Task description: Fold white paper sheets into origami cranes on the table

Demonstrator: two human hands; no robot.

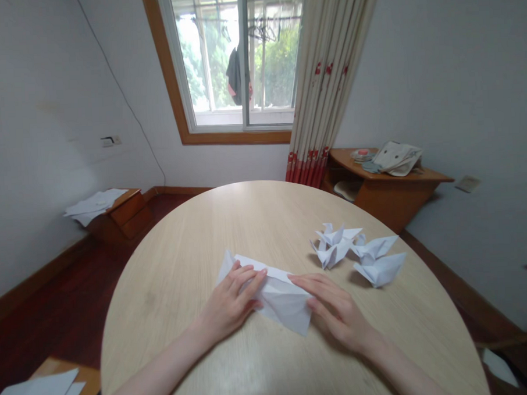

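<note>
A partly folded white sheet [286, 307] lies on the round, pale wood counter [247, 221], near its middle. The left hand [233, 301] rests flattened over the sheet, hiding part of it; the right hand [336, 313] touches its right end, whether pinching I cannot tell. Folded paper birds [380, 269] stand beyond the right hand. Farther out are a curtain [328, 72], a window [223, 65] and a drawer cabinet [131, 216].

Two slim bare forearms [164, 368], narrow wrists [201, 333], slender fingers [253, 284]
</note>
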